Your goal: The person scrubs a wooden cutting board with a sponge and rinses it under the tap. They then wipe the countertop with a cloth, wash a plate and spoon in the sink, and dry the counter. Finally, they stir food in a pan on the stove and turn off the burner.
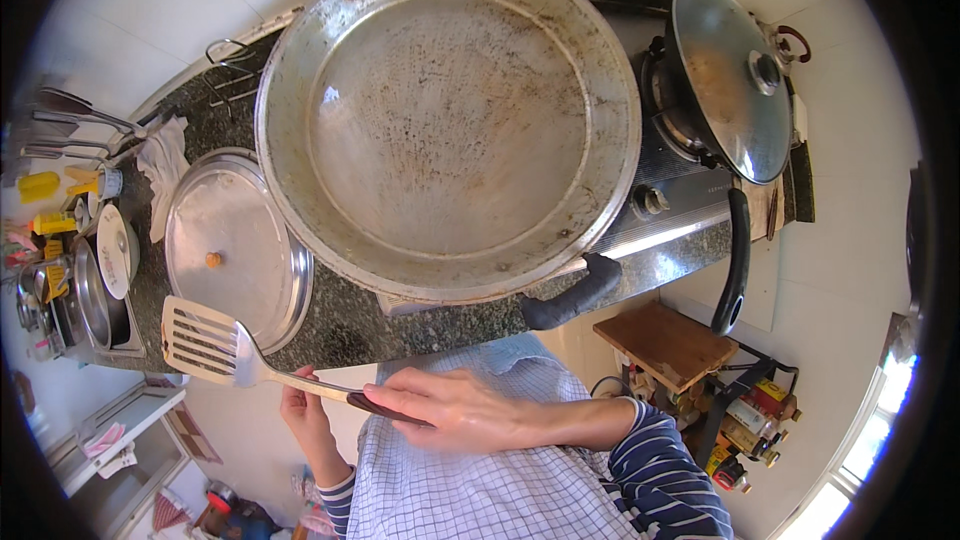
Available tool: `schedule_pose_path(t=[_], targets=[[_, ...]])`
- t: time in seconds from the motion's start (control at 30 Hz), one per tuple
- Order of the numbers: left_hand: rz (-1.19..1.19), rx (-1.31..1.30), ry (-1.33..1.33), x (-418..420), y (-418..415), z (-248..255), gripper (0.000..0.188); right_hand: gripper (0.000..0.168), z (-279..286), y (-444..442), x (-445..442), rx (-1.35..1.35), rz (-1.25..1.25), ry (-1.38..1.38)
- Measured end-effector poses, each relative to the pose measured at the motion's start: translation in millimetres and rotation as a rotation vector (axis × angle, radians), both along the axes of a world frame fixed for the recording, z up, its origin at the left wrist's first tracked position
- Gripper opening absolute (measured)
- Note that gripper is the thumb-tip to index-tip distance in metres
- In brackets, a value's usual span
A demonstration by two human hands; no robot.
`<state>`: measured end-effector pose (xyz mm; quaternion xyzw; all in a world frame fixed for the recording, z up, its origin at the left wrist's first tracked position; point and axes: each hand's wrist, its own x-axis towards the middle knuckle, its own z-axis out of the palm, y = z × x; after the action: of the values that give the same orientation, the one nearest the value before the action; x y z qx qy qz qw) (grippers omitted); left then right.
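My right hand (457, 409) is closed around the dark handle of a slotted metal turner (202, 341), which extends to the left in front of the counter edge. Close below the turner's shaft is my left hand (306, 409), its fingers bent; whether they touch the shaft cannot be told. A large round metal pan (450, 127), worn and stained inside, sits tilted above the counter and stove. Its near handle is wrapped in black material (574, 292). A round metal lid (225, 240) with a small knob lies partly beneath the pan's left side.
On the right burner stands a wok with a glass lid (712, 82), its long black handle (735, 262) jutting past the counter edge. A sink with bowls (116, 251) is at the left. A wooden board (664, 345) tops a rack at the lower right, with bottles (750, 420) beneath.
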<state>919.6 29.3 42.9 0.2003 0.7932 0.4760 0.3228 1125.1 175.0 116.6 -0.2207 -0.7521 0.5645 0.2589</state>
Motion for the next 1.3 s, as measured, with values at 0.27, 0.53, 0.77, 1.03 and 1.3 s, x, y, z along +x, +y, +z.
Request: schedule_pose_path(t=[0.27, 0.53, 0.77, 1.03, 1.3], targets=[[0.073, -0.088, -0.064, 17, 4, -5, 0.018, 0.047, -18, 14, -13, 0.043, 0.009, 0.036], [0.057, -0.062, -0.073, 14, -7, -1, 0.017, 0.045, -19, 8, -42, 0.061, 0.097, 0.038], [0.119, -0.021, -0.101, -2, -47, -1, 0.016, 0.044, -17, -31, -75, 0.078, 0.133, 0.081], [0.288, 0.061, -0.077, -40, -153, 11, 0.014, 0.043, -12, -134, -153, 0.148, 0.329, 0.068], [0.647, 0.029, 0.128, -109, -372, 6, 0.012, 0.040, -6, -317, -284, 0.067, 0.681, -0.007]])
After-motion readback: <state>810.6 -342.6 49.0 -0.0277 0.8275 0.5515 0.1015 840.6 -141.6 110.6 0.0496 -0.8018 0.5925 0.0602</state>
